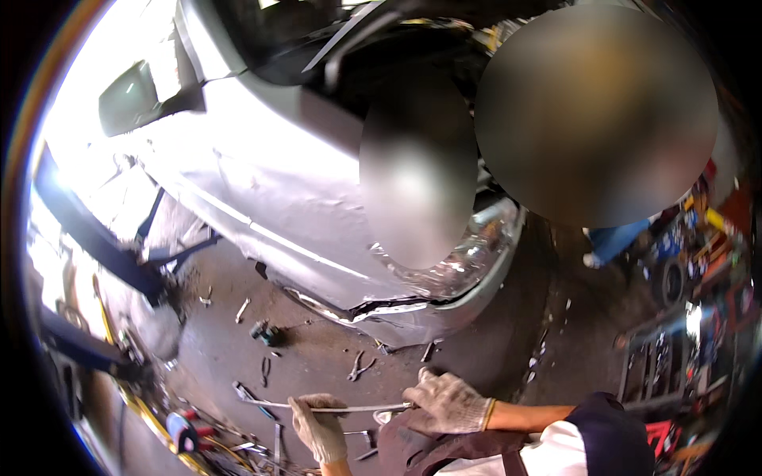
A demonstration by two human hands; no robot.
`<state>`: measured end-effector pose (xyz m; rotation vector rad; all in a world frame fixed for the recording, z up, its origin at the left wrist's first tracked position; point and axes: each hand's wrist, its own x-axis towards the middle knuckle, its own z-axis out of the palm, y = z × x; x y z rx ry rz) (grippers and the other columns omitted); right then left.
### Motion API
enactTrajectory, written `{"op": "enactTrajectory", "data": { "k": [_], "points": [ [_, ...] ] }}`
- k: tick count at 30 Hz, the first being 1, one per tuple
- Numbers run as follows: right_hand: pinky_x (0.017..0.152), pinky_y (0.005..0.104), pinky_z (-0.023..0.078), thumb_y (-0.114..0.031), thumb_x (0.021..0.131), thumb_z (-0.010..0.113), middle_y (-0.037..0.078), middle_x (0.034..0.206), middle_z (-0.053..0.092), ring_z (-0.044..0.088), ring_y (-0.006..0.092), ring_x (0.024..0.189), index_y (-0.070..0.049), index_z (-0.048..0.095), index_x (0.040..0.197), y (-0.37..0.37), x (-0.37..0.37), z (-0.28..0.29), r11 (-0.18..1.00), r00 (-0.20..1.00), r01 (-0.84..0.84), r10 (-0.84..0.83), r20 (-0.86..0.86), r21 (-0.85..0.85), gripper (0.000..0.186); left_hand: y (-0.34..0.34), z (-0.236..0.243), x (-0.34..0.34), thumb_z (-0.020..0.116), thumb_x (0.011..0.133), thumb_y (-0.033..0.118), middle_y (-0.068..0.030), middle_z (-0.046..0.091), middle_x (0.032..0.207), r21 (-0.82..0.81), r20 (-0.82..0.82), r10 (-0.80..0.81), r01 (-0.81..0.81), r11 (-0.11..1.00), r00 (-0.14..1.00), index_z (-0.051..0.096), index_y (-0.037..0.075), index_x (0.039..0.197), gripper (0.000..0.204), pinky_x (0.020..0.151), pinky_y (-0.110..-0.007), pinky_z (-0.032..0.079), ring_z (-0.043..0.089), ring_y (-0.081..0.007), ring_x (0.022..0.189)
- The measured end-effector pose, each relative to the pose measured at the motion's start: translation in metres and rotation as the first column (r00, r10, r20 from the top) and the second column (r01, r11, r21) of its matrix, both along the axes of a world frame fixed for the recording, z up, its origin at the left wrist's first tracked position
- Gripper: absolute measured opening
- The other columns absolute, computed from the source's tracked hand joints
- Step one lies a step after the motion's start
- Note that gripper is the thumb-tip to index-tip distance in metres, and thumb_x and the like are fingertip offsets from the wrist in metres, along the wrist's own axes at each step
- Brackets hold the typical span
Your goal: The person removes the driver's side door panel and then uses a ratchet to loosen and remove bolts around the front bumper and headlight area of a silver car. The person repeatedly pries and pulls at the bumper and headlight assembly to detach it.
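Item: bar [373, 409], one; long, slim, metallic, straight. Held off the floor [313, 369] and in front of the person's body, roughly level from left to right, ahead of the near edge of the car [270, 182].

Left hand [319, 424]: pale work glove; fingers closed over the bar left of its middle. A length projects past the glove to the left, toward a blue-handled tool [262, 406]; whether it touches that tool cannot be told.

Right hand [448, 402]: soiled work glove, yellow cuff; closed around the bar's right end, the tip hidden in the fist. Between the two gloves the bar runs bare.

Car, silver: bumper [444, 321] facing the hands, well apart from the bar; dark gap along its upper edge; headlight [484, 238] above.

Floor, between bumper and hands: pliers [360, 366], jaws spread, nearest the bar; dark pliers [265, 371], farther left; green tool [267, 333], just beyond these, near the car's lower edge.

Floor, left of the left hand: loose hand tools [250, 448], piled; a red and blue roll [184, 432] just beside them; yellow strip [151, 416] alongside.

Right side: tyre [673, 283], upright, among mixed goods; metal rack [655, 369] nearer the person.
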<state>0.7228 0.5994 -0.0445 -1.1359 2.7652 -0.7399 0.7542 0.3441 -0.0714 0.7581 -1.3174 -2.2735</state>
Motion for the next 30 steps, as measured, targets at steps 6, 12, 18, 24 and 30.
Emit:
{"op": "enactTrajectory", "data": {
  "k": [6,12,18,24,30],
  "points": [
    [0.07,0.0378,0.06,-0.03,0.086,0.086,0.009,0.085,0.075,0.074,0.0263,0.076,-0.009,0.075,0.092,0.115,-0.012,0.048,0.924,0.969,0.246,-0.232,0.083,-0.293,0.025,0.085,0.079,-0.059,0.039,0.111,0.062,-0.0158,0.072,0.089,-0.2,-0.151,-0.356,0.325,0.925,0.922,0.069,-0.001,0.11,0.069,0.074,-0.041,0.056,0.068,-0.0272,0.075],
    [0.067,0.0365,0.059,-0.014,0.084,0.083,0.008,0.081,0.073,0.073,0.0213,0.07,-0.003,0.075,0.094,0.251,-0.07,0.093,0.715,0.788,0.58,-0.614,0.048,-0.391,0.017,0.154,0.069,-0.156,0.044,0.114,0.043,-0.0201,0.042,0.166,-0.714,-0.185,-0.263,0.054,0.698,0.947,0.031,-0.003,0.165,0.069,0.124,-0.047,0.035,0.042,-0.031,0.153],
    [0.061,0.0389,0.052,-0.019,0.08,0.082,0.005,0.073,0.064,0.064,0.0247,0.064,-0.002,0.073,0.098,0.394,-0.185,0.122,0.872,0.836,0.463,-0.489,-0.249,-0.159,0.026,0.251,0.063,-0.22,0.039,0.115,0.044,-0.0213,0.04,0.167,-0.776,-0.095,0.223,-0.213,0.594,0.97,0.027,-0.004,0.166,0.071,0.123,-0.04,0.033,0.045,-0.0288,0.147],
    [0.069,0.0449,0.047,-0.053,0.097,0.069,0.005,0.081,0.06,0.059,0.0251,0.072,-0.006,0.071,0.103,0.446,-0.263,0.14,0.973,0.909,0.205,-0.149,-0.39,0.105,0.048,0.238,0.026,-0.207,0.033,0.115,0.049,-0.0189,0.047,0.16,-0.909,0.034,0.461,-0.164,0.383,0.887,0.033,-0.005,0.164,0.072,0.123,-0.039,0.031,0.044,-0.0269,0.146],
    [0.059,0.0387,0.04,-0.054,0.102,0.064,0.003,0.071,0.044,0.05,0.0203,0.064,-0.006,0.071,0.099,0.391,-0.322,0.197,0.968,0.847,0.032,0.106,-0.521,0.249,0.049,0.245,0.046,-0.218,0.036,0.114,0.053,-0.0173,0.047,0.159,-0.745,-0.026,0.408,-0.29,0.601,0.913,0.034,-0.002,0.164,0.075,0.121,-0.038,0.033,0.046,-0.0265,0.143]
  ]
}}
